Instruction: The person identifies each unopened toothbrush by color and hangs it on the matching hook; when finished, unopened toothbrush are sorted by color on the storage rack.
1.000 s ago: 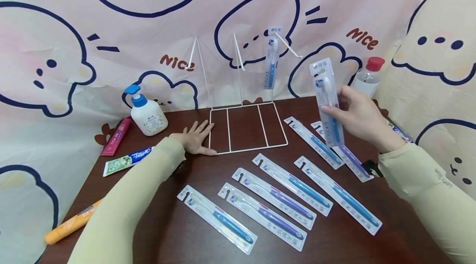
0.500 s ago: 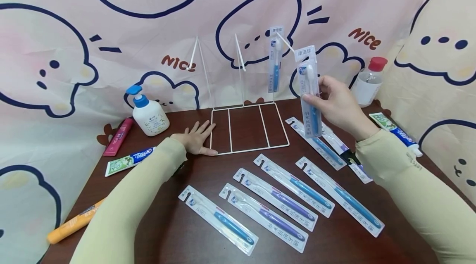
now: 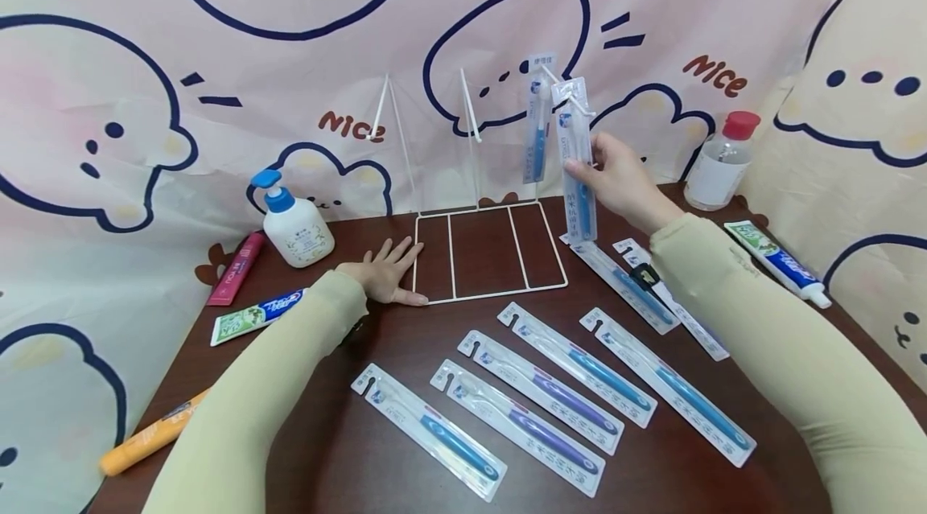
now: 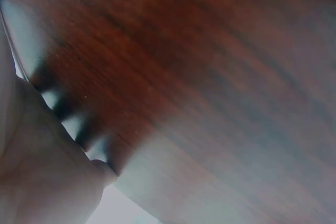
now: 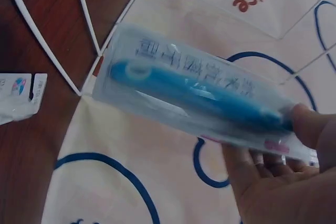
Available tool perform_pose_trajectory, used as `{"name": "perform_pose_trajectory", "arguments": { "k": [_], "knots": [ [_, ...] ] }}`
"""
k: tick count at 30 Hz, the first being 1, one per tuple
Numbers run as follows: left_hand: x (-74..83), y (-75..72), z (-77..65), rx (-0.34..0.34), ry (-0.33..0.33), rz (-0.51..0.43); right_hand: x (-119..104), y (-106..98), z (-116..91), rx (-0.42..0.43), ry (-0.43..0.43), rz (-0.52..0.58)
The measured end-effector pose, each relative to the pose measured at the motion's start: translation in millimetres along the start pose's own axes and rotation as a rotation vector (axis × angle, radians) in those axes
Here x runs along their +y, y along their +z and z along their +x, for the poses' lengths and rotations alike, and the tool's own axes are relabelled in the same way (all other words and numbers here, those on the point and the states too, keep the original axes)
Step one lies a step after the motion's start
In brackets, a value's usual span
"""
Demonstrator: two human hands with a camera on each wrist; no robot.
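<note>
While lengthwise near-vertical, the toothbrush pack [image 3: 577,176] head-up in pinch of right fingers [image 5: 240,168], left fingers [image 3: 397,252] outspread.

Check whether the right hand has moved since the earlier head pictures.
Yes: the right hand has moved left and slightly up, closer to the white wire rack.

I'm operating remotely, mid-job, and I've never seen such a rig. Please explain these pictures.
There's no machine: a person works with two bare hands. The wide picture comes from a head-worn camera; the two close ones from cameras on the wrists. The left hand lies spread by the base of a white wire rack. The right hand holds a packaged blue toothbrush by the rack's right hook, where another hangs. On the brown table are more packaged toothbrushes, tubes, a pump bottle and a red-capped bottle.
</note>
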State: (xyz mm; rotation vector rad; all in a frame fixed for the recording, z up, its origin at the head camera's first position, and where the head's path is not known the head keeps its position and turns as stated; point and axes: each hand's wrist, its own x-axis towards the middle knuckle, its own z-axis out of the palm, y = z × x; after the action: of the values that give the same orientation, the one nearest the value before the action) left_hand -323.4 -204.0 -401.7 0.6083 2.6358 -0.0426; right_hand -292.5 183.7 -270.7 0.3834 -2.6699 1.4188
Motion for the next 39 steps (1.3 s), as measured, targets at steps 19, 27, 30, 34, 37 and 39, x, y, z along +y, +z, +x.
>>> {"name": "perform_pose_trajectory", "arguments": {
  "k": [19,27,30,34,37,39],
  "knots": [
    [-7.0,7.9,10.9,0.003,-0.023,0.013,-2,13,65,-0.164,0.071,0.118],
    [-8.1,8.9,10.6,-0.003,-0.025,-0.001,-1,14,71,-0.167,0.109,0.091],
    [-8.0,8.7,10.6,0.0,-0.024,0.0,0,13,71,-0.168,0.109,0.075],
    [-7.8,8.7,10.4,0.003,-0.025,0.002,3,11,68,-0.172,0.101,0.053],
    [-7.3,8.5,9.9,0.001,-0.023,0.0,8,8,65,-0.165,0.108,0.028],
    [-6.4,7.5,8.9,-0.003,-0.023,0.003,13,5,62,-0.157,0.125,0.009]
  ]
}}
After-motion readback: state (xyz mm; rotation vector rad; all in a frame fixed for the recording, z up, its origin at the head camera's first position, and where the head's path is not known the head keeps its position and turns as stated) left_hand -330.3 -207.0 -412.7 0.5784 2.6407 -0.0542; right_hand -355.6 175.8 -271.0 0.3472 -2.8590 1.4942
